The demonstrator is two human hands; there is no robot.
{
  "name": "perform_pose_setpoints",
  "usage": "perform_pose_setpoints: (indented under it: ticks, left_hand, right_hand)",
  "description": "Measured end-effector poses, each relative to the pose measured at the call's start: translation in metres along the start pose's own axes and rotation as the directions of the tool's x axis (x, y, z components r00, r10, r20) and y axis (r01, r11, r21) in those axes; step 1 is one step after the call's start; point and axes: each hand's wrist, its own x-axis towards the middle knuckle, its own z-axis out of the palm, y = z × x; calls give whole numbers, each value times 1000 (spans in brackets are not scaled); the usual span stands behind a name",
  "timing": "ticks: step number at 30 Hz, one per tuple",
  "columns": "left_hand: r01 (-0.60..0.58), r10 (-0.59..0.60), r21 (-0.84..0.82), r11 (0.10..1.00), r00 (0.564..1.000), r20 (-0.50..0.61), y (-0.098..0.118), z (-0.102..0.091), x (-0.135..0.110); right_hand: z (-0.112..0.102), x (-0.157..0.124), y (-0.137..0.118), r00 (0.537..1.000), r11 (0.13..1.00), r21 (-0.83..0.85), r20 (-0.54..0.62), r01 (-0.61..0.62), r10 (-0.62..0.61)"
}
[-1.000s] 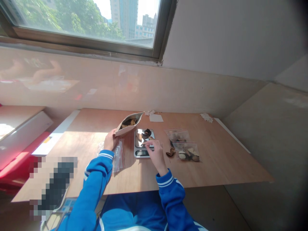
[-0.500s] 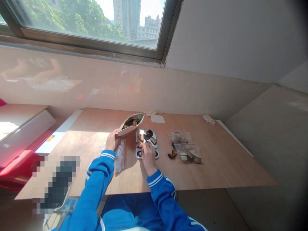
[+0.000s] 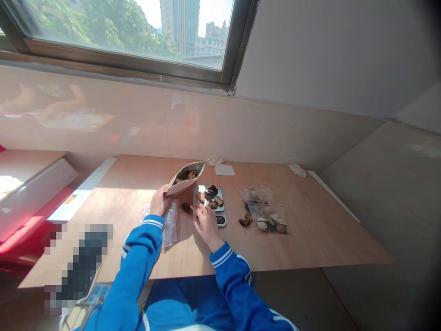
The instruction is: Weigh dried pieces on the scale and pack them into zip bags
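Note:
My left hand [image 3: 159, 201] is closed on the edge of a paper pouch [image 3: 182, 185], which is tilted with its mouth open and dried brown pieces inside. Beside it stands a small silver digital scale [image 3: 222, 223] with several dark, curled dried slices [image 3: 218, 201] on its plate. My right hand [image 3: 206, 224] is over the scale's front left part, fingers apart, covering some of its panel. Just left of its fingertips is one dark dried slice [image 3: 186, 208], off the scale; whether the fingertips touch it is unclear.
Clear zip bags [image 3: 171, 225] lie below the pouch. To the right are filled zip bags [image 3: 270, 219] and a loose curled slice [image 3: 245, 219]. White paper [image 3: 225, 170] and crumpled tissue [image 3: 296, 170] lie toward the wall. The table [image 3: 320, 230] ends near my body.
My right hand has shifted left and its fingers have spread. One dark slice has gone from the scale's left edge to the left of the scale. My left hand keeps the pouch.

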Motion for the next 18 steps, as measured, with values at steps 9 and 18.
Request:
perform_pose_setpoints:
  ticks: [9, 18]
  left_hand:
    - [30, -30, 4, 1000, 1000, -6, 1, 0, -1]
    - [-15, 15, 12, 1000, 1000, 6, 4, -2, -1]
  right_hand:
    - [31, 29, -22, 990, 977, -184, 114, 105, -85]
    - [41, 35, -20, 987, 966, -210, 92, 150, -133]
